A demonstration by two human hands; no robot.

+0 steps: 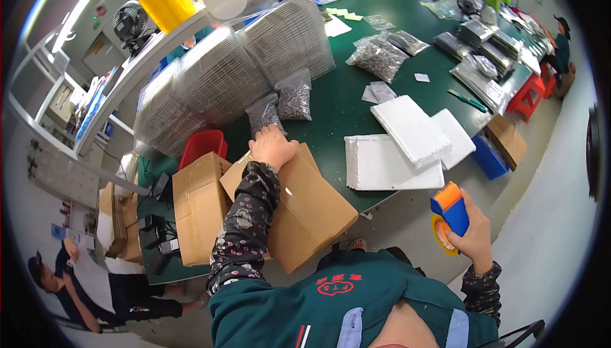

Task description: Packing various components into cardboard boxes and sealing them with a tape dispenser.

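My left hand (pixel 273 148) is at the far edge of a brown cardboard box (pixel 309 211), its fingers curled over that edge and closed on it. The box lies at an angle near the table's front edge. Just beyond my fingertips stands a clear bag of small grey parts (pixel 264 112), with a second filled bag (pixel 294 97) beside it. Out to the right, off the table's edge, my right hand (pixel 474 230) is closed round a blue and orange tape dispenser (pixel 450 210). A yellow-orange tape roll shows on its lower side.
Another cardboard box (pixel 198 208) stands left of mine, before a red bin (pixel 203 147). White foam sheets (pixel 410 130) lie at the right on the green table (pixel 340 103). Clear plastic trays (pixel 242 62) lean at the back left. A person (pixel 95 278) is at the lower left.
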